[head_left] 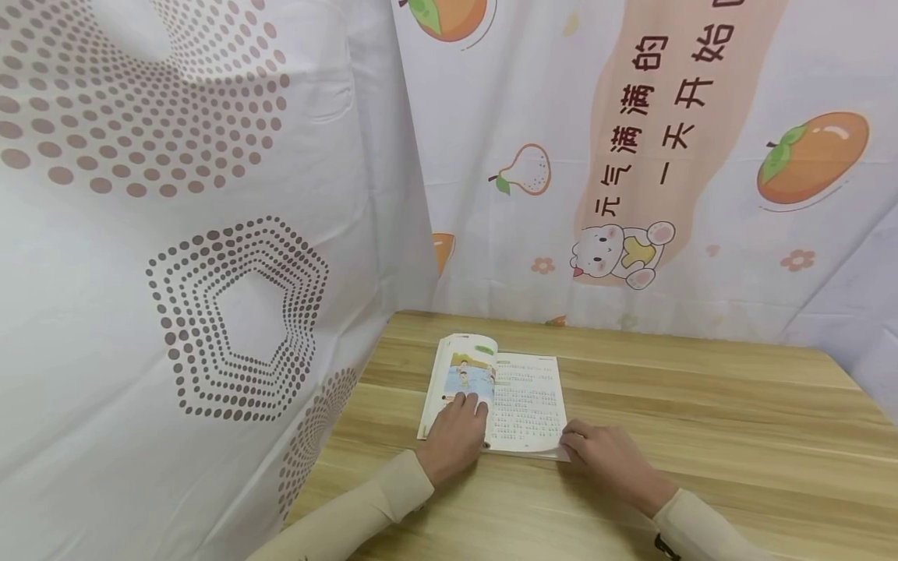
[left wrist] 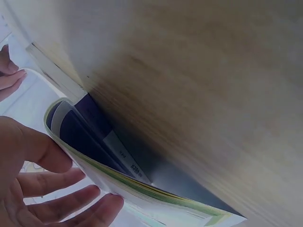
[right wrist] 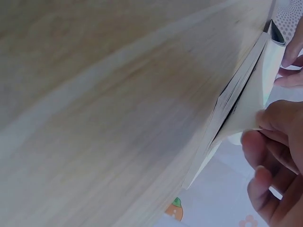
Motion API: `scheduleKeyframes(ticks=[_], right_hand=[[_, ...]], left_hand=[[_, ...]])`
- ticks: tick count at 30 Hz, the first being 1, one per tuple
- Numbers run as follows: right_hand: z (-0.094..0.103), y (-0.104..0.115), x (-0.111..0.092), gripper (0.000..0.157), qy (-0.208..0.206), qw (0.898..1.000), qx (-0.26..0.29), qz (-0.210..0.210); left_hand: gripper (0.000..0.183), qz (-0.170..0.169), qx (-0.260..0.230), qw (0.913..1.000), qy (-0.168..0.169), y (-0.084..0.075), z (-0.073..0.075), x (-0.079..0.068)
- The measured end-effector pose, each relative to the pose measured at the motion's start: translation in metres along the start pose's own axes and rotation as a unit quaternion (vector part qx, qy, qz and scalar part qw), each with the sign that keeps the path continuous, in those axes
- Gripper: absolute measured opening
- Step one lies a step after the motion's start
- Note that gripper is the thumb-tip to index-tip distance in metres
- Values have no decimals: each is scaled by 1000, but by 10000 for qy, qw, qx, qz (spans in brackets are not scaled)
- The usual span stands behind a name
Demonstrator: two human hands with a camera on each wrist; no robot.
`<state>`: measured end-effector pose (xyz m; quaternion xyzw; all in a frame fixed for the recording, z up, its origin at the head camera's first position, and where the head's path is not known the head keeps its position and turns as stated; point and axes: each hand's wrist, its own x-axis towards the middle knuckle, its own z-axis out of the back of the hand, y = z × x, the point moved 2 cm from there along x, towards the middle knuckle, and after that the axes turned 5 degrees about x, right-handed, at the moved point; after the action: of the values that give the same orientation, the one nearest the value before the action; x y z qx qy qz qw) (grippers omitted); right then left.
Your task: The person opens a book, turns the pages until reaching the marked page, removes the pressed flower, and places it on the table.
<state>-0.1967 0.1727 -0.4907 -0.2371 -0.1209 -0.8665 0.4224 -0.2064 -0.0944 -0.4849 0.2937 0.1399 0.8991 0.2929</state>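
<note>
An open book lies on the wooden table, its left page bearing a coloured picture of children in water and its right page filled with printed text. My left hand rests on the lower part of the left page, fingers extended, as the left wrist view also shows. At the lower right corner, my right hand pinches a page between thumb and finger. In the right wrist view that page is lifted and bowed away from the stack below, with the right hand at its edge.
The wooden table extends to the right of the book. A white curtain with dotted patterns hangs at the left, close to the table's edge. Another curtain with fruit prints and writing hangs behind the table.
</note>
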Motion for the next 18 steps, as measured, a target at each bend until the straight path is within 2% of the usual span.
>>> scheduleKeyframes(ticks=[6,10,14,18], right_hand=[[2,1,2,12,-47,10000,42,-20],[6,1,3,15,-45,9996,249,-90],[11,-1,6,21,-281,9987,412,-108],[15,-3,8,19,-523,9972,527,-99]], left_hand=[[19,-201,7,9992,-352,-1,2,1],[16,-276,-7,9993,-249,-3,2,3],[18,-263,-63,9993,-240,-4,3,4],[41,-141,-112,9995,-278,-7,2,6]])
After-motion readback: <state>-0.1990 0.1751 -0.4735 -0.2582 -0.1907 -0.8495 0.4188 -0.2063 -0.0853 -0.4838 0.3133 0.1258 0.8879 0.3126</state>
